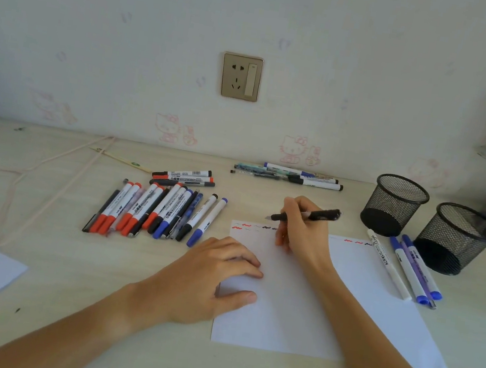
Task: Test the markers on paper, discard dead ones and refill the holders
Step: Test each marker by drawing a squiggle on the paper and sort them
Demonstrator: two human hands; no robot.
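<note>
Right hand: the right hand [303,235] grips a black-barrelled pen [306,216] in a writing hold, its tip pointing left just above the top edge of the white sheet of paper [359,302].
Left hand: the left hand [215,277] lies loosely on the sheet's left edge, fingers relaxed, holding nothing.
Paper: flat on the pale wood-grain worktop [65,267], with small red and black squiggles along its top edge.
Untested pile: a row of red, black and blue capped markers [152,211] lies left of the sheet.
Right group: three white and blue markers [408,268] lie beside the sheet's right edge.
Holders: two black wire-mesh cups [394,205] [455,239] stand at the right, seemingly empty.
Far group: several pens [290,175] lie by the wall.
</note>
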